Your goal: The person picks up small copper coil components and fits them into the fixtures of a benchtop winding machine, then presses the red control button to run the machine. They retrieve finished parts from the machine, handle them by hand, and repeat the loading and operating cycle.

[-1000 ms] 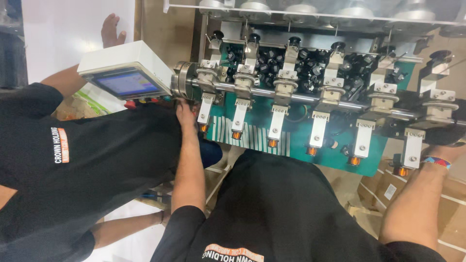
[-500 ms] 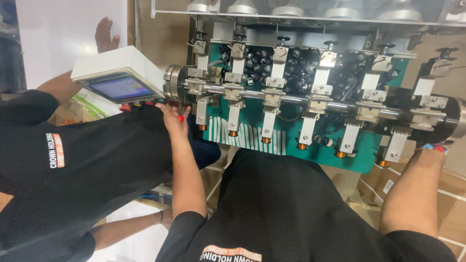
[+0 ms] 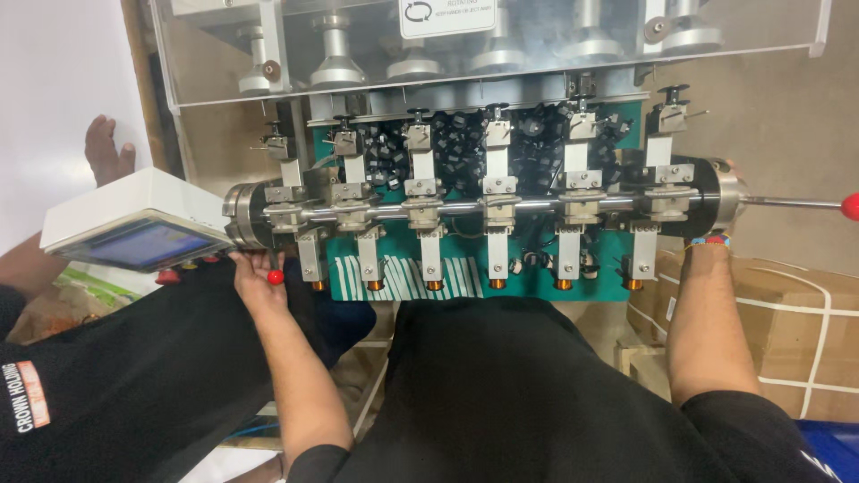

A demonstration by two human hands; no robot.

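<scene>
Below clear guarding, both hands, left [image 3: 258,271] and right [image 3: 716,234], grip the roller assembly's [image 3: 483,210] ends.

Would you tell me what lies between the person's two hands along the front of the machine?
In the head view, a steel shaft with six clamp blocks spans from the left hand to the right hand, above the green plate.

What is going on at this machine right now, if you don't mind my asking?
A person in a black shirt stands at a machine, one hand at each end of a long horizontal shaft assembly carrying a row of metal clamp blocks. The left hand is under the black end cap beside a small red knob; the right hand is mostly hidden behind the other end. A second person in black stands at the left, by a white control panel.
</scene>
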